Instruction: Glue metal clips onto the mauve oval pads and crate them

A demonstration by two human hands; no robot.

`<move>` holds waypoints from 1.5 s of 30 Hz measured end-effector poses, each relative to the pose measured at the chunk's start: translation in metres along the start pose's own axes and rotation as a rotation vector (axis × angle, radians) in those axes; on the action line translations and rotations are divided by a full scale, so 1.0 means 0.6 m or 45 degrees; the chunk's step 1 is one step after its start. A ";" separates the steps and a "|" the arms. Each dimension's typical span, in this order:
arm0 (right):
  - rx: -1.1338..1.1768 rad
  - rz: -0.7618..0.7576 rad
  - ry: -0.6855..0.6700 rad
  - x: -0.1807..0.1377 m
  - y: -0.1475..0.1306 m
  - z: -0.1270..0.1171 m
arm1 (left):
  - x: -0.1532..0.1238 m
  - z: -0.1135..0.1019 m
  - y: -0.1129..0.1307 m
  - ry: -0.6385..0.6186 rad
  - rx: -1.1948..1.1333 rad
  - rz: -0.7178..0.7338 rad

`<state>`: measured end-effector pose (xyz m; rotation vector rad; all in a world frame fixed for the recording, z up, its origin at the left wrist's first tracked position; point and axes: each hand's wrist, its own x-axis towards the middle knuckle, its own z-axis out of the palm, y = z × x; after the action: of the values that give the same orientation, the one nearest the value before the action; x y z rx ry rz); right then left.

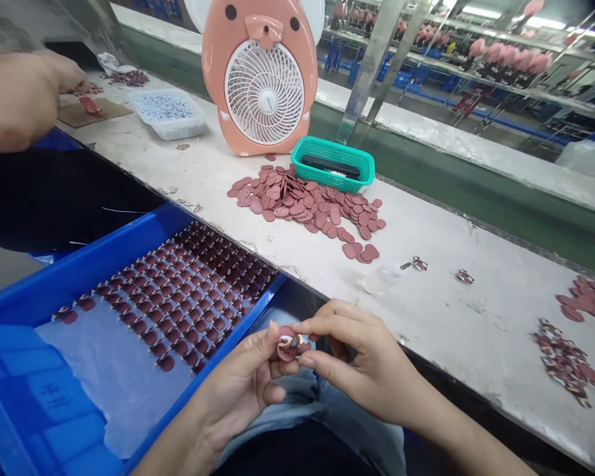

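Over my lap, my left hand pinches a small dark-red oval piece between thumb and fingers. A small brown and white figure-like part sits against that oval. From the other side my right hand grips the edge of this part with thumb and forefinger. To the left, a blue crate holds rows of similar assembled pieces on a pale sheet. On the bench ahead lies a heap of loose dark-red ovals. Two small brown and white parts lie to its right.
A pink animal-shaped fan stands behind the ovals, beside a green basket with a dark object inside. A white basket holds small bluish bits. More parts and ovals lie at right. A co-worker's arm reaches in at upper left.
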<state>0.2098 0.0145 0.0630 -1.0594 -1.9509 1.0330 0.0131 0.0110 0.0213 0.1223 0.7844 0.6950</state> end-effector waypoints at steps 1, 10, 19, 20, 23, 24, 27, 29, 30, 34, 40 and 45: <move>0.008 -0.007 0.009 0.001 0.000 0.002 | 0.000 0.000 0.000 -0.002 0.007 0.001; 0.101 -0.036 0.106 0.006 0.012 0.017 | -0.003 0.005 0.004 -0.058 0.071 0.074; 0.011 -0.134 0.140 0.014 0.011 0.019 | 0.003 0.006 0.008 0.031 0.065 0.079; -0.002 -0.144 0.137 0.015 0.010 0.019 | 0.003 0.006 0.008 0.047 0.064 0.074; -0.052 -0.167 0.135 0.020 0.007 0.018 | 0.001 0.008 0.008 0.074 0.048 0.066; -0.067 -0.173 0.133 0.021 0.006 0.018 | 0.000 0.009 0.007 0.078 0.042 0.066; -0.086 -0.182 0.117 0.024 0.005 0.017 | -0.003 0.009 0.005 0.073 0.035 0.065; -0.092 -0.189 0.110 0.025 0.003 0.016 | -0.003 0.009 0.004 0.051 0.041 0.062; -0.094 -0.188 0.107 0.025 0.002 0.015 | -0.003 0.010 0.004 0.039 0.051 0.067; -0.085 -0.189 0.090 0.023 -0.002 0.010 | -0.002 0.012 0.003 -0.010 0.105 0.092; -0.086 -0.246 0.072 0.021 -0.002 0.005 | 0.000 0.009 0.001 -0.008 0.092 0.090; -0.135 -0.392 0.091 0.023 0.004 0.003 | 0.002 0.011 0.001 -0.018 0.072 0.092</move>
<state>0.2027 0.0270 0.0628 -0.8056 -2.0484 0.7216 0.0181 0.0129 0.0257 0.2075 0.7893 0.7396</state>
